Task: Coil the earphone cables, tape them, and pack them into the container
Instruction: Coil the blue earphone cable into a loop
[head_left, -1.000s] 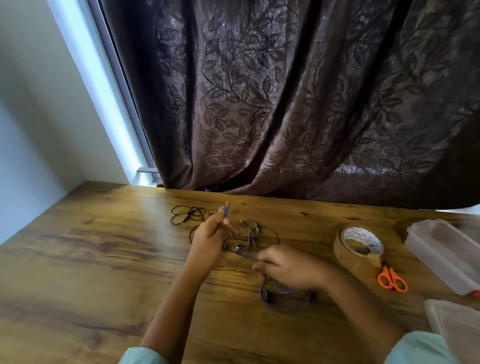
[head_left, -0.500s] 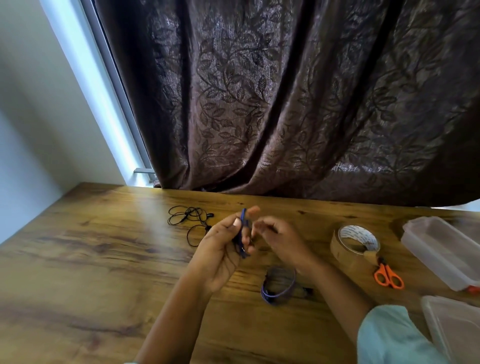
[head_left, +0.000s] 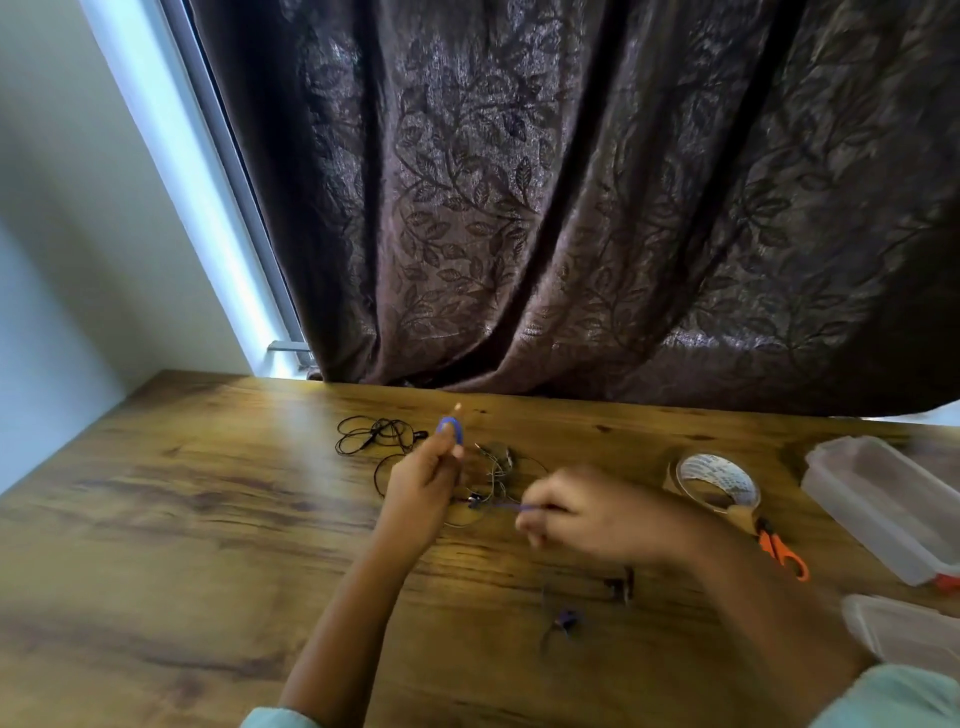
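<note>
My left hand (head_left: 423, 491) is raised over the table and holds a small loop of blue earphone cable (head_left: 451, 430) at its fingertips. My right hand (head_left: 582, 512) pinches the same blue cable's free run (head_left: 511, 506) and pulls it out to the right. The cable's loose end with its earbuds (head_left: 566, 618) trails on the wood below my right wrist, blurred. A black earphone cable (head_left: 371, 436) lies tangled behind my left hand. A thin silver-grey earphone tangle (head_left: 496, 465) lies between my hands.
A roll of brown tape (head_left: 714, 480) lies right of my right hand, orange-handled scissors (head_left: 782, 551) just beyond it. A clear plastic container (head_left: 883, 506) and its lid (head_left: 904, 631) sit at the table's right edge. A dark curtain (head_left: 571, 208) hangs behind the table.
My hands were together at the blue coil; now my right hand has drawn away to the right with the cable, and my left hand has lifted its loop higher.
</note>
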